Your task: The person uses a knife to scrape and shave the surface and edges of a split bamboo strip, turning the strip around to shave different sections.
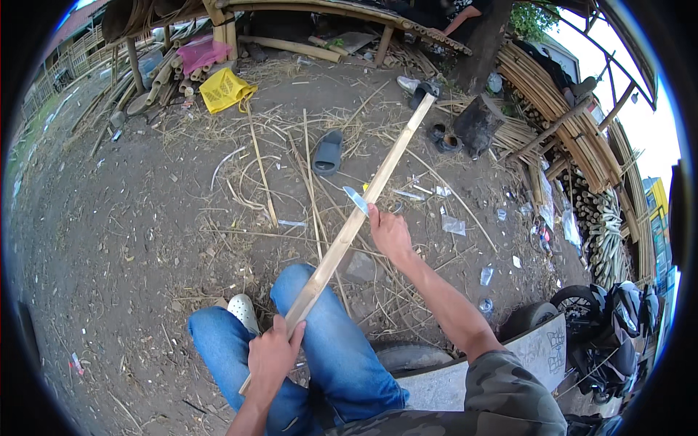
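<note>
A long split bamboo strip (337, 251) runs slantwise from my lap out over the littered ground, its far end up by the shoes. My left hand (273, 356) is closed round its near part, just above my thighs. Farther along, my right hand (390, 231) grips a knife whose handle is hidden in my fingers. The knife blade (355, 199) lies across the strip, its tip out past the left edge. Whether the edge bites into the bamboo cannot be made out.
A grey slide sandal (329, 152), thin shavings and plastic scraps litter the dirt. A yellow bag (227, 90) lies at the far left. Near a tree stump (478, 125) stand dark shoes (445, 138). Stacked bamboo (563, 116) and a motorcycle (618, 320) are on the right. Another person sits behind.
</note>
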A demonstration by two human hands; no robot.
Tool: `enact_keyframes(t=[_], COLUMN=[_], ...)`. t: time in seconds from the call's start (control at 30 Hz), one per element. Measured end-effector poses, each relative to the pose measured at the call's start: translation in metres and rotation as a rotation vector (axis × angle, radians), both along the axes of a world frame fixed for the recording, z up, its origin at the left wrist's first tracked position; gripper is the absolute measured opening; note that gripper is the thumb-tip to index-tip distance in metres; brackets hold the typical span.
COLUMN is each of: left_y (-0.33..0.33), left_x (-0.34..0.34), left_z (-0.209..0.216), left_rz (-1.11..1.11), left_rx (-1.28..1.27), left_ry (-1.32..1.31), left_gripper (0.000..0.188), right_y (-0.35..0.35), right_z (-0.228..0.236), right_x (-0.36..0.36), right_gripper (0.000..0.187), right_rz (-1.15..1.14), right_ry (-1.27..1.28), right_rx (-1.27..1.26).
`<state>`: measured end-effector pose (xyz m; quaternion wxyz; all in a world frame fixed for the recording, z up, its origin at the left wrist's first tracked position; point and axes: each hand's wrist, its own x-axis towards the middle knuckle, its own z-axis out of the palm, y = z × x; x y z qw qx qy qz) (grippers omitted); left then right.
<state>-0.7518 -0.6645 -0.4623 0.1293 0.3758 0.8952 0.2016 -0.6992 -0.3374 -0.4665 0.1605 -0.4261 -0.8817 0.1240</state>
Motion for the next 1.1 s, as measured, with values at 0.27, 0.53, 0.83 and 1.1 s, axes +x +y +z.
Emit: enact_keyframes(t=[0.27, 0.53, 0.83, 1.1], left_y=[0.001, 0.011, 0.009, 0.009], left_x=[0.005, 0.005, 0.005, 0.006], left_z=[0.006, -0.003, -0.01, -0.009], left_rz=[-0.017, -0.03, -0.073, -0.038], left_rx=[0.005, 0.03, 0.066, 0.032], left_ry=[0.006, 0.054, 0.114, 0.105], left_gripper=[0.043, 0.043, 0.044, 0.044], right_y=[-0.024, -0.154, -0.039, 0.041], right_z=[-0.01, -0.007, 0.034, 0.033], right_x=[0.019, 0.037, 0.027, -0.013], right_gripper=[0.065, 0.061, 0.067, 0.07], right_rz=[-0.001, 0.241, -0.017, 0.073], right_ry=[0.068, 0.124, 0.121, -0.027], right_rx=[0.034, -0.095, -0.148, 0.115])
